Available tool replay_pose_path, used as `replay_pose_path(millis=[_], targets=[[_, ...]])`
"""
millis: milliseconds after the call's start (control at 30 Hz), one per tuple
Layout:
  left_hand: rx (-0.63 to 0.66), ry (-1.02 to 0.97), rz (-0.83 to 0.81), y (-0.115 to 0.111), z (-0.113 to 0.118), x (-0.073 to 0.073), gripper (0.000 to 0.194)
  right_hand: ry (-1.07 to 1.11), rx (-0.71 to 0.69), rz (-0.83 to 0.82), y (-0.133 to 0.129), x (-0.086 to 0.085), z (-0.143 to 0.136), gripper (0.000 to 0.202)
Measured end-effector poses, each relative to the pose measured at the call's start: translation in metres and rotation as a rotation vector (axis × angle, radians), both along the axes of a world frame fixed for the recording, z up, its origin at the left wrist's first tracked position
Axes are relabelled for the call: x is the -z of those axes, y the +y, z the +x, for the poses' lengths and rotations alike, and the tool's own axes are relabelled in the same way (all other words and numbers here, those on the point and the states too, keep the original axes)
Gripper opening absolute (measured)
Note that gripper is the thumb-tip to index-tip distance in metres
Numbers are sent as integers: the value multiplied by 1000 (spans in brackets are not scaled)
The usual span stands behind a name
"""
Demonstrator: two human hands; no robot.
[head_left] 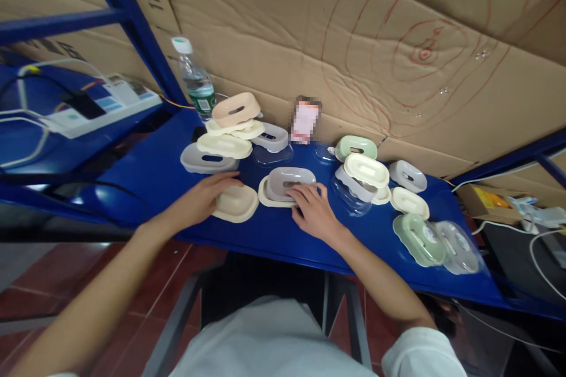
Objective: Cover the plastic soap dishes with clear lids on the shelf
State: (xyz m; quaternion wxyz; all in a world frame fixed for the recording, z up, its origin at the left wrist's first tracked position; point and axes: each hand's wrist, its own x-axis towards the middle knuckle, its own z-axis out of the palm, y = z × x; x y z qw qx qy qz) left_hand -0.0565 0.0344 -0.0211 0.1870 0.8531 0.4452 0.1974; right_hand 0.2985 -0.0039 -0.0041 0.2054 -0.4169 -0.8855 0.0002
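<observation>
My left hand (204,196) rests on a cream soap-dish tray (239,204) lying on the blue shelf (154,174). My right hand (313,207) lies with its fingers on a grey slotted dish (287,179) that sits in another cream tray (267,195). Behind them stands a pile of similar pieces: a grey one (206,160), cream ones (224,144) and a peach one (236,108) on top.
A water bottle (196,79) stands at the back left against cardboard. A green dish (356,146), cream and grey dishes (365,174) and clear lids lie to the right, with a green one (419,238) near the front edge. A power strip (101,107) lies far left.
</observation>
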Motion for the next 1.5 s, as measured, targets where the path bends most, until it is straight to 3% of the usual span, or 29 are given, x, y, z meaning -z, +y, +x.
replay_pose_path(millis=[100, 167, 233, 367, 433, 500, 600, 733, 933, 1033, 1133, 1267, 1500], targets=[[-109, 24, 28, 0, -18, -8, 56, 16, 14, -28, -1, -2, 3, 37], [-182, 27, 83, -5, -17, -14, 49, 26, 6, -34, -1, -1, 4, 35], [-204, 25, 110, -13, 1, -20, 46, 32, -18, -33, -2, 1, 4, 35], [-92, 61, 84, -23, 60, -25, 53, 36, -46, -34, -3, 5, 2, 35], [-81, 56, 79, -18, 81, -27, 56, 24, -40, -49, -2, 6, 1, 36], [-159, 41, 74, -6, 89, -30, 59, 0, -45, -65, -1, 7, 1, 38], [-268, 93, 162, 21, 90, -34, 60, -36, -59, -65, 2, 8, 3, 43], [-208, 259, 262, 44, 97, -32, 53, -56, -73, -24, 2, 10, 5, 47], [-111, 347, 227, 53, 111, -25, 50, -70, -72, 12, -1, 4, 6, 49], [-73, 355, 223, 60, 113, -27, 46, -103, -105, 38, -2, 2, 5, 47], [-92, 369, 176, 66, 120, -31, 49, -107, -123, 36, -4, 2, 3, 58], [-111, 409, 122, 69, 130, -34, 49, -91, -121, 33, -9, 2, 0, 44], [-80, 339, 109, 74, 114, -28, 70, -4, -138, -4, -16, 0, 0, 42]])
